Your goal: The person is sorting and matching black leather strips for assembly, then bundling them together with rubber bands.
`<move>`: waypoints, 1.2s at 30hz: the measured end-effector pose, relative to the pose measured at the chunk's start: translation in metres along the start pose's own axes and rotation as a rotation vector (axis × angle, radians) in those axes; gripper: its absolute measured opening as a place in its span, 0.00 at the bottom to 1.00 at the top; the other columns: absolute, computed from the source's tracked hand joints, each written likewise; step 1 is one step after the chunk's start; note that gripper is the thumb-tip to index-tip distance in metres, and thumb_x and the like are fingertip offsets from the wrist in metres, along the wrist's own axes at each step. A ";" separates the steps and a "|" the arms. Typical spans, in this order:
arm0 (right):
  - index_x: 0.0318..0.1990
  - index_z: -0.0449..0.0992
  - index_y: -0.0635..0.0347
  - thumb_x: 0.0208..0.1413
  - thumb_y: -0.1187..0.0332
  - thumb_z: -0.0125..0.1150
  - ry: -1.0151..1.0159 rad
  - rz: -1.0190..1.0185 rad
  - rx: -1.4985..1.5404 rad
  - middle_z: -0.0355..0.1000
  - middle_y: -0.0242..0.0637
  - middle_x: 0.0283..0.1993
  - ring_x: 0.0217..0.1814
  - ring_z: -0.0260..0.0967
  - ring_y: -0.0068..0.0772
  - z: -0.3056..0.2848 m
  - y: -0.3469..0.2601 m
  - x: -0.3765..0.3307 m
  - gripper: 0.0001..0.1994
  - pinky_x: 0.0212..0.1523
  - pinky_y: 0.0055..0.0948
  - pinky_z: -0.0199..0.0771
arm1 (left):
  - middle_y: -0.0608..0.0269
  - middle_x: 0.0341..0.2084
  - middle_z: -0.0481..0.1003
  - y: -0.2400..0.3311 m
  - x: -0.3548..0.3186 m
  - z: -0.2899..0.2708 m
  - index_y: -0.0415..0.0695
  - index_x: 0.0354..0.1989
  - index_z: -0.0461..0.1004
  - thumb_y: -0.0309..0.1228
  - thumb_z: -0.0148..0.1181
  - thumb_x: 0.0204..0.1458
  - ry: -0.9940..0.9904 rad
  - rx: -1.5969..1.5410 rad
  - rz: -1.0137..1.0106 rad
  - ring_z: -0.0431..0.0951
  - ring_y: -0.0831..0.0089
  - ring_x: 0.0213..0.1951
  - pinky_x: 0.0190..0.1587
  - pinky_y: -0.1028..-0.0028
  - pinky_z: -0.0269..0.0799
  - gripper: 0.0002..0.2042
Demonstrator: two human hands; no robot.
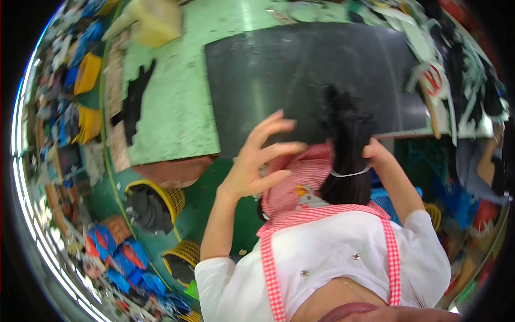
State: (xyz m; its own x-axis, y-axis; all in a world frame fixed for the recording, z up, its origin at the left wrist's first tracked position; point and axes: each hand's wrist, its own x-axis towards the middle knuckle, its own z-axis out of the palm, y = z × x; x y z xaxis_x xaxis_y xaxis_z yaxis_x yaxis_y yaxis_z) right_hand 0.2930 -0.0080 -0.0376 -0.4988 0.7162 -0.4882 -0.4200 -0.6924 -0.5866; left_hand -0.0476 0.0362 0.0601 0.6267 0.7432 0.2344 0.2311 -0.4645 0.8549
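Pink checked cloth (300,182) sits bunched between the two hands, just below the near edge of the desk (177,107), with a tail of black hair (346,161) hanging beside it and a thin white band (348,173) looped across that hair. The work in hand looks like settling the cloth and the hair together, and it seems only partly done, since the cloth is still loose and rumpled. The left hand (257,161) is spread wide, fingers fanned and slightly curled, fingertips resting on the cloth's upper edge without gripping it. The right hand (378,153) lies against the far side of the hair, mostly hidden by it, so I cannot tell whether it is closed or open. A next move would call for the left fingers to close on the cloth while the other side keeps the hair steady. A black sheet (300,70) covers much of the green desk beyond.
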 end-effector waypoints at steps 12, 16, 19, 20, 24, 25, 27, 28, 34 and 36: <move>0.68 0.65 0.58 0.66 0.54 0.58 0.669 -0.843 0.146 0.66 0.39 0.69 0.69 0.63 0.40 -0.269 -0.349 -0.041 0.29 0.71 0.39 0.61 | 0.50 0.49 0.79 -0.155 -0.130 -0.282 0.41 0.61 0.72 0.45 0.68 0.53 0.879 0.790 -0.865 0.79 0.55 0.51 0.55 0.61 0.74 0.30; 0.68 0.65 0.61 0.65 0.60 0.60 0.867 -0.936 -0.198 0.66 0.39 0.68 0.68 0.64 0.36 -0.312 -0.350 -0.035 0.27 0.68 0.35 0.63 | 0.35 0.60 0.69 -0.181 -0.115 -0.297 0.32 0.67 0.62 0.60 0.68 0.48 0.651 0.851 -0.931 0.69 0.45 0.62 0.63 0.56 0.66 0.48; 0.67 0.65 0.65 0.64 0.67 0.61 1.084 -1.095 -0.708 0.67 0.39 0.67 0.67 0.66 0.31 -0.317 -0.328 -0.035 0.25 0.64 0.31 0.67 | 0.35 0.67 0.61 -0.202 -0.101 -0.294 0.35 0.72 0.55 0.68 0.68 0.40 0.470 0.851 -1.238 0.62 0.40 0.67 0.67 0.51 0.61 0.59; 0.66 0.66 0.66 0.64 0.69 0.61 1.163 -1.146 -0.890 0.68 0.39 0.67 0.66 0.67 0.30 -0.314 -0.328 -0.037 0.25 0.63 0.29 0.68 | 0.35 0.67 0.61 -0.209 -0.094 -0.293 0.35 0.72 0.55 0.68 0.68 0.40 0.474 0.842 -1.231 0.62 0.40 0.67 0.67 0.51 0.61 0.59; 0.64 0.69 0.61 0.65 0.69 0.59 0.792 -0.802 -0.889 0.71 0.36 0.63 0.63 0.69 0.26 -0.123 -0.252 0.059 0.21 0.60 0.24 0.68 | 0.33 0.67 0.57 -0.189 -0.102 -0.296 0.41 0.72 0.58 0.70 0.68 0.37 0.436 0.809 -1.280 0.58 0.37 0.68 0.67 0.48 0.60 0.58; 0.64 0.69 0.61 0.64 0.69 0.59 0.743 -0.730 -0.873 0.72 0.35 0.61 0.61 0.69 0.25 -0.072 -0.232 0.077 0.21 0.59 0.23 0.68 | 0.33 0.66 0.57 -0.187 -0.099 -0.295 0.42 0.71 0.60 0.70 0.68 0.37 0.384 0.672 -1.242 0.57 0.36 0.68 0.67 0.47 0.60 0.57; 0.63 0.69 0.62 0.64 0.69 0.57 0.475 -0.515 -0.721 0.72 0.40 0.59 0.54 0.72 0.27 0.019 -0.193 0.117 0.21 0.53 0.28 0.74 | 0.36 0.66 0.58 -0.195 -0.108 -0.288 0.43 0.70 0.63 0.71 0.68 0.37 0.482 0.654 -1.235 0.58 0.39 0.67 0.66 0.45 0.59 0.55; 0.64 0.69 0.63 0.64 0.70 0.56 0.318 -0.407 -0.656 0.72 0.43 0.58 0.53 0.73 0.30 0.060 -0.176 0.135 0.21 0.52 0.30 0.77 | 0.37 0.66 0.59 -0.197 -0.115 -0.285 0.43 0.68 0.65 0.71 0.67 0.37 0.514 0.762 -1.244 0.59 0.39 0.67 0.66 0.44 0.58 0.55; 0.67 0.62 0.71 0.67 0.70 0.53 -0.273 0.011 -0.398 0.66 0.52 0.66 0.66 0.68 0.43 0.205 -0.093 0.245 0.24 0.66 0.40 0.71 | 0.42 0.57 0.73 -0.197 -0.106 -0.285 0.41 0.62 0.70 0.72 0.63 0.39 0.396 0.899 -1.381 0.67 0.41 0.63 0.63 0.44 0.59 0.50; 0.67 0.60 0.74 0.67 0.69 0.55 -0.377 0.040 -0.341 0.62 0.52 0.69 0.68 0.66 0.45 0.241 -0.064 0.285 0.26 0.68 0.41 0.68 | 0.44 0.53 0.77 -0.198 -0.104 -0.285 0.41 0.58 0.73 0.73 0.60 0.41 0.342 0.920 -1.417 0.72 0.43 0.59 0.60 0.45 0.63 0.48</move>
State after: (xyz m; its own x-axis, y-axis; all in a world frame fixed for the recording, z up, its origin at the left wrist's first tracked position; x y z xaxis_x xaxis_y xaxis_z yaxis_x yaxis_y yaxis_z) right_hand -0.0056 0.2196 0.0165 -0.7747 0.5647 -0.2844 -0.1552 -0.6059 -0.7802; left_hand -0.3701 0.1880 -0.0017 -0.5715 0.7895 -0.2236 0.8137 0.5806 -0.0296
